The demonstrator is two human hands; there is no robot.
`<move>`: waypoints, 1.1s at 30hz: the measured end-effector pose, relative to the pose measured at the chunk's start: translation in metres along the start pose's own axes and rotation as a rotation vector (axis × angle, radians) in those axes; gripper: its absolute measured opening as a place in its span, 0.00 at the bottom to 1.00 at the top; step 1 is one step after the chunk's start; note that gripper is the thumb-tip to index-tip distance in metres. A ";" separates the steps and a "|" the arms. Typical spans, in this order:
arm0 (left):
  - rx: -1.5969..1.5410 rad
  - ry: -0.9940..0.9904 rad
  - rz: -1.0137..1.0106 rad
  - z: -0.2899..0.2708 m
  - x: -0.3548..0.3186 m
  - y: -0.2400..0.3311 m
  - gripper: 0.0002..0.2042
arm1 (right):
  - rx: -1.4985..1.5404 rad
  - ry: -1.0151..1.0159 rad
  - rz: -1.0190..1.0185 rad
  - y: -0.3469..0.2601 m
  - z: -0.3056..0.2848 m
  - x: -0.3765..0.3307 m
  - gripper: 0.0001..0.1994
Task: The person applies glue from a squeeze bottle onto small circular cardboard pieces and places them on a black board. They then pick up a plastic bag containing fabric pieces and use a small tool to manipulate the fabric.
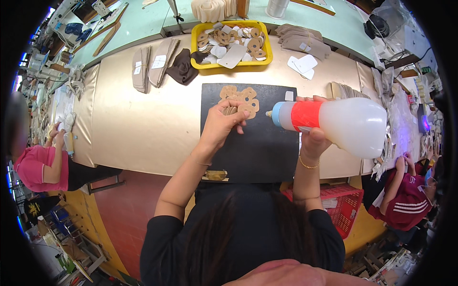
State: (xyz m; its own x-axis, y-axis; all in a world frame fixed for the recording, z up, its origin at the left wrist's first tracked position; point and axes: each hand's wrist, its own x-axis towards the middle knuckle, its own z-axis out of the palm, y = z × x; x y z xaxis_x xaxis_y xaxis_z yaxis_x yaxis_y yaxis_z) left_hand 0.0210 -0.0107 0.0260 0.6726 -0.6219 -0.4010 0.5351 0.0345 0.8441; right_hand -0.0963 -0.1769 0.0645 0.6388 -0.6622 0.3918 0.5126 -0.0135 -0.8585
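My right hand (315,141) grips a translucent white squeeze bottle (355,125) with a red band and a pale blue cap. The bottle lies almost level, its nozzle pointing left. In my left hand (220,121) is a small stack of tan rounded patches (247,111), pinched between thumb and fingers. A short gap separates the nozzle from these patches. More tan patches with holes (238,91) lie spread just beyond my left hand, on a black mat (248,152). A small white piece (289,96) rests at the mat's far right corner.
A yellow basket (194,45) full of tan and white pieces stands beyond the mat. Bundled beige panels (157,62) and dark brown cloth (183,66) lie left of it, white cards (301,66) right. A red crate (344,205) sits below. Co-workers sit at both sides.
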 end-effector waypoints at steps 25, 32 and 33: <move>0.096 -0.107 -0.012 0.029 -0.023 0.016 0.10 | -0.106 -0.164 -0.050 -0.002 0.005 0.004 0.41; 0.127 -0.125 -0.035 0.029 -0.023 0.017 0.09 | -0.015 -0.248 -0.048 0.005 -0.001 0.003 0.38; 0.111 -0.123 -0.039 0.029 -0.022 0.016 0.09 | -0.060 -0.216 -0.055 0.004 0.000 0.003 0.38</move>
State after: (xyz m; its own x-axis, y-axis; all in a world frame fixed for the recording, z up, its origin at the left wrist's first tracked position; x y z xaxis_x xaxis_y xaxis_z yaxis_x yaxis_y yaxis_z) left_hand -0.0002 -0.0188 0.0589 0.5808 -0.7126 -0.3936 0.4954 -0.0742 0.8655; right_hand -0.0922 -0.1790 0.0621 0.7223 -0.4833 0.4946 0.5191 -0.0935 -0.8496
